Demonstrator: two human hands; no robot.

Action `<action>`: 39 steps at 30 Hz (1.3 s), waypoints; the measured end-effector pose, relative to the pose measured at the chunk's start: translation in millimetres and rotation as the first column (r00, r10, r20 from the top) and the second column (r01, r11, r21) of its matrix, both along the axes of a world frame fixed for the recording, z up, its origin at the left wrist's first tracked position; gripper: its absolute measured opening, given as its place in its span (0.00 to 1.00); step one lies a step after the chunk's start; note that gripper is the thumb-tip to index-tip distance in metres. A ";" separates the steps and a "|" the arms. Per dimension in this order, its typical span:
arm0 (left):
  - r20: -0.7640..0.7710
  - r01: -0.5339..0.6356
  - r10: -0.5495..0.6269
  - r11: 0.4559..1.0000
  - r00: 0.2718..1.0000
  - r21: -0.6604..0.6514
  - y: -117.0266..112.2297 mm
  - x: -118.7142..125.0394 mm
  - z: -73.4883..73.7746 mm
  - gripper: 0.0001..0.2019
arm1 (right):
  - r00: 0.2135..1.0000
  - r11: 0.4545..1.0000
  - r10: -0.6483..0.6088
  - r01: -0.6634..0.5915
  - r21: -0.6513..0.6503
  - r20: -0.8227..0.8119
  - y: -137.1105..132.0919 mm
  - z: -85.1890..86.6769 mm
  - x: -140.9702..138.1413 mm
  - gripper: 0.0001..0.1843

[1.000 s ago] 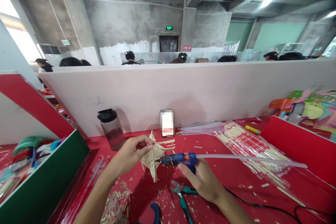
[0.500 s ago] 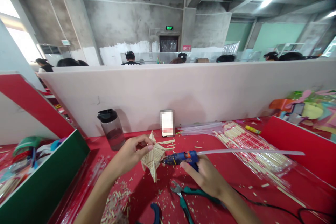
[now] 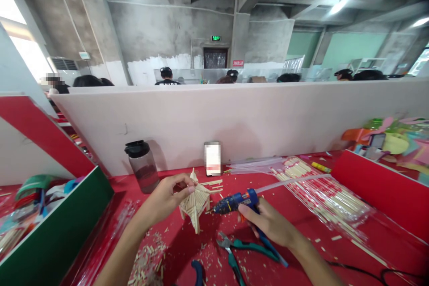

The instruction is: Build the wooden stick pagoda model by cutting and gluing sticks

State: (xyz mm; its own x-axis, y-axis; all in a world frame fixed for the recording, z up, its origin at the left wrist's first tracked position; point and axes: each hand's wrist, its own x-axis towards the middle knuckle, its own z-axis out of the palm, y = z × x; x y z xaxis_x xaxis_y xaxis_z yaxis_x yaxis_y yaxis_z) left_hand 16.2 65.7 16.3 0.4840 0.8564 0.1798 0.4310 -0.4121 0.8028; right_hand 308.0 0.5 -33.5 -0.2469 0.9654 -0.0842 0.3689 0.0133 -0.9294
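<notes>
My left hand point(image 3: 176, 192) pinches the upper part of a small model of thin wooden sticks point(image 3: 196, 208), which has a pointed, roof-like top and short legs. In my right hand point(image 3: 264, 219) is a blue hot glue gun point(image 3: 233, 202), gripped by its handle. A long clear glue stick point(image 3: 284, 183) juts from the gun's back end. The nozzle points left, close beside the model's right edge; whether it touches cannot be made out. Below the gun lie green-handled pliers point(image 3: 234, 246) with open jaws.
A dark water bottle point(image 3: 142, 167) and a phone point(image 3: 213, 158) stand by the white partition point(image 3: 181, 120). Bagged wooden sticks point(image 3: 321, 187) lie at right, wood scraps point(image 3: 150, 250) at lower left. A green board point(image 3: 67, 232) and a red board point(image 3: 385, 187) flank the table. A black cable point(image 3: 362, 268) runs at lower right.
The glue gun has drawn back slightly to the right from the model and tilted, its rear and glue stick now angled upward. My left hand and the model have hardly moved.
</notes>
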 end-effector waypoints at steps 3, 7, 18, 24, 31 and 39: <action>0.000 0.003 -0.003 1.000 1.000 0.009 -1.0 0.2 0.5 0.13 | 0.999 0.996 -0.022 0.019 0.086 0.036 -0.7 0.4 -6.3 0.25; -0.011 0.004 -0.004 1.000 1.000 0.027 -1.8 0.4 0.9 0.12 | 0.994 0.987 -0.044 0.027 0.159 0.103 -0.9 4.7 -14.8 0.25; -0.003 0.003 -0.003 1.000 1.000 0.018 0.0 -0.2 0.1 0.12 | 0.995 0.989 -0.062 0.050 0.140 0.077 -1.3 5.1 -16.3 0.24; -0.006 -0.005 0.005 1.000 1.000 0.019 0.6 -0.2 -1.0 0.12 | 0.992 0.981 -0.074 0.054 0.184 0.100 -1.2 9.1 -15.7 0.23; -0.003 -0.002 0.002 1.000 1.000 0.011 -0.7 0.5 0.3 0.12 | 0.990 0.981 -0.085 0.063 0.185 0.117 -2.5 9.1 -21.3 0.24; -0.007 -0.009 0.009 1.000 1.000 0.011 -2.0 1.4 2.1 0.12 | 0.995 0.978 -0.049 0.030 0.206 0.089 -3.5 10.9 -22.4 0.23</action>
State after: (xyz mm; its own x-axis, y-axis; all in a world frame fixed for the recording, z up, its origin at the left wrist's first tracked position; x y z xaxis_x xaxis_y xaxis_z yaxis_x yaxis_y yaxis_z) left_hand 17.6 63.7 18.4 0.4778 0.8587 0.1855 0.4400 -0.4167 0.7955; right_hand 285.7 -3.0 -22.5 -0.2085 0.9734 0.0953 0.4576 0.1832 -0.8701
